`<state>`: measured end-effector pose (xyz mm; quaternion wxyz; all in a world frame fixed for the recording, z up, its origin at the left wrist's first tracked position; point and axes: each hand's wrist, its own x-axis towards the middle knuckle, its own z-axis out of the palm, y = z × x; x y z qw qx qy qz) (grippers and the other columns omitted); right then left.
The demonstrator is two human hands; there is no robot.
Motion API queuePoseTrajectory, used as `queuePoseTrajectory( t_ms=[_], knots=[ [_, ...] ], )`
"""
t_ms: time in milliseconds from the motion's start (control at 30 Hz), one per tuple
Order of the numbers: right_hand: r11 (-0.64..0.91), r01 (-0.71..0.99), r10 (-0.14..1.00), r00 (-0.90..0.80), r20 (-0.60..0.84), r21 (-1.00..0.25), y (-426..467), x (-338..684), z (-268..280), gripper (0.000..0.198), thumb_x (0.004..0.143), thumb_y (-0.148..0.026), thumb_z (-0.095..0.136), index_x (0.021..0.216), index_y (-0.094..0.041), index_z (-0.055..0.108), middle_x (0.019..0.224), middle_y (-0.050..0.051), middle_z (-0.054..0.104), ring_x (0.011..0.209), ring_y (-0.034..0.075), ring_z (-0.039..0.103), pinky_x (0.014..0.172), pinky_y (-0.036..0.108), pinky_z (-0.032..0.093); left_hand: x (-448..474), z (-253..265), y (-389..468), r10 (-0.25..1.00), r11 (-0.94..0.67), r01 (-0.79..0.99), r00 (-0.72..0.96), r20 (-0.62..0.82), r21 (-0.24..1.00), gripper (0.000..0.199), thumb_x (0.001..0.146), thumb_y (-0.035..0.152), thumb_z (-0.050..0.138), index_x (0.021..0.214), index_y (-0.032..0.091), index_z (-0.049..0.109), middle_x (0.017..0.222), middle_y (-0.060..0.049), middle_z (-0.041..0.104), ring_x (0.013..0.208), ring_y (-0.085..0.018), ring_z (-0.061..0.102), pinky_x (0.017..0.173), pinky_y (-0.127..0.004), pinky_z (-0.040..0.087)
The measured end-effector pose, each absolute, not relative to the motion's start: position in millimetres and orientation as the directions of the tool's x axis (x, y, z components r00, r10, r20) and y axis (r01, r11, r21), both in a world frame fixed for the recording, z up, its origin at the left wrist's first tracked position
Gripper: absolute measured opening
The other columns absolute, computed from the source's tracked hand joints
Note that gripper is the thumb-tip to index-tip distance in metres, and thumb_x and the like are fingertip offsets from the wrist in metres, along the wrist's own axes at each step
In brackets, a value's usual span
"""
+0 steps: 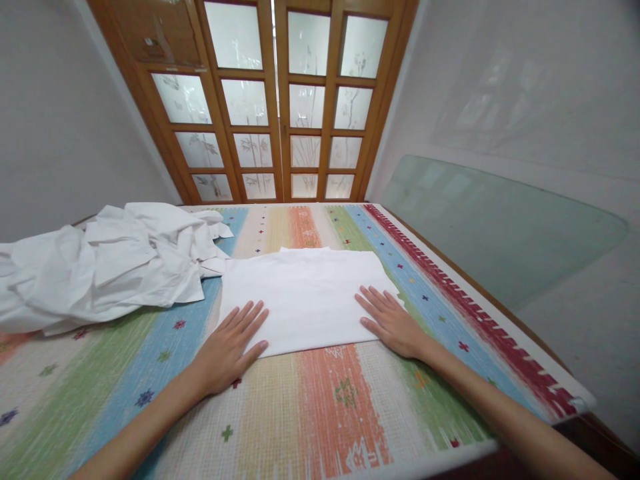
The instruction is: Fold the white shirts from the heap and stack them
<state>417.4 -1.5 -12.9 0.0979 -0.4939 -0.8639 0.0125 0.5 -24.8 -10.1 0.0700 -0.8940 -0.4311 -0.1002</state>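
Note:
A white folded cloth, perhaps a garment, lies flat in a rough rectangle on the table. My left hand rests on its near left corner, palm down with the fingers stretched out. On the near right part of the cloth lies my right hand, also flat, fingers spread. Neither hand grips the fabric. To the left, a loose heap of crumpled white cloth reaches the folded piece's left edge.
A striped, colourful tablecloth covers the table, whose right edge runs away from me at an angle. Beyond it stand wooden doors with frosted panes. A rounded glass panel leans on the right wall.

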Motion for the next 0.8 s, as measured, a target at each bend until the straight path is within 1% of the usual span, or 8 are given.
queuePoseTrajectory(
  t_ms=[133,233,367,433,500,600,700,800],
  knots=[
    [0.495,0.862,0.865,-0.477,0.157,-0.109,-2.1,425.6,-15.8,0.059,0.101,-0.05,0.023,0.154,-0.027,0.017,0.158,0.005,0.023,0.146,0.022,0.018,0.119,0.05,0.016,-16.7,-11.1,-32.1,0.77,-0.585,0.807,0.583,0.262,-0.076,0.065,0.098,0.048,0.035,0.154,0.024,0.013,0.157,-0.006,0.025,0.144,-0.023,0.025,0.116,-0.044,0.027],
    [0.483,0.868,0.872,-0.464,0.155,-0.113,-1.0,425.5,-18.3,0.059,0.1,-0.051,0.022,0.154,-0.027,0.015,0.158,0.004,0.024,0.146,0.022,0.019,0.119,0.05,0.016,-28.8,-12.1,-39.2,0.8,-0.531,0.842,0.534,0.273,-0.09,0.067,0.098,0.049,0.033,0.155,0.023,0.007,0.158,-0.008,0.023,0.144,-0.024,0.026,0.115,-0.047,0.027],
    [0.469,0.874,0.881,-0.453,0.133,-0.128,0.6,425.6,-20.1,0.059,0.1,-0.052,0.02,0.154,-0.027,0.013,0.158,0.004,0.023,0.146,0.022,0.018,0.119,0.05,0.016,-41.8,-14.3,-44.6,0.834,-0.482,0.871,0.49,0.252,-0.095,0.068,0.099,0.048,0.03,0.155,0.021,0.004,0.157,-0.008,0.026,0.143,-0.025,0.029,0.115,-0.049,0.027],
    [0.465,0.875,0.884,-0.451,0.124,-0.132,0.8,426.5,-19.7,0.06,0.1,-0.052,0.019,0.155,-0.027,0.013,0.158,0.004,0.022,0.146,0.022,0.017,0.119,0.05,0.016,-45.7,-13.5,-44.7,0.851,-0.469,0.878,0.477,0.22,-0.09,0.067,0.099,0.048,0.03,0.155,0.019,0.007,0.156,-0.009,0.029,0.143,-0.025,0.028,0.114,-0.049,0.028],
    [0.461,0.876,0.887,-0.45,0.107,-0.138,1.4,427.1,-18.7,0.061,0.1,-0.053,0.019,0.155,-0.026,0.012,0.158,0.005,0.021,0.146,0.023,0.016,0.119,0.051,0.016,-45.7,-9.1,-43.4,0.865,-0.456,0.886,0.464,0.19,-0.088,0.067,0.098,0.051,0.03,0.154,0.017,0.015,0.155,-0.01,0.031,0.143,-0.027,0.028,0.114,-0.05,0.028],
    [0.451,0.881,0.893,-0.446,0.061,-0.143,6.0,422.9,-16.1,0.065,0.099,-0.056,0.019,0.154,-0.022,0.017,0.158,0.008,0.02,0.146,0.026,0.014,0.118,0.053,0.016,-33.7,4.4,-39.9,0.865,-0.451,0.889,0.458,0.205,-0.083,0.069,0.095,0.056,0.032,0.152,0.017,0.025,0.154,-0.011,0.033,0.144,-0.029,0.027,0.115,-0.051,0.026],
    [0.449,0.882,0.893,-0.448,0.038,-0.143,17.5,406.3,-12.0,0.071,0.097,-0.061,0.022,0.153,-0.018,0.027,0.158,0.012,0.02,0.146,0.032,0.011,0.117,0.056,0.016,-5.1,18.6,-35.9,0.839,-0.488,0.871,0.485,0.248,-0.051,0.067,0.096,0.055,0.031,0.151,0.016,0.027,0.155,-0.011,0.03,0.145,-0.027,0.024,0.117,-0.048,0.023],
    [0.522,0.836,0.851,-0.524,0.033,-0.168,34.7,376.5,-6.4,0.073,0.096,-0.062,0.023,0.151,-0.014,0.03,0.157,0.014,0.02,0.146,0.034,0.008,0.117,0.055,0.016,33.1,24.2,-29.5,0.807,-0.567,0.824,0.554,0.204,0.002,0.065,0.097,0.053,0.029,0.15,0.015,0.027,0.156,-0.012,0.03,0.145,-0.025,0.024,0.117,-0.046,0.024]
  ],
)
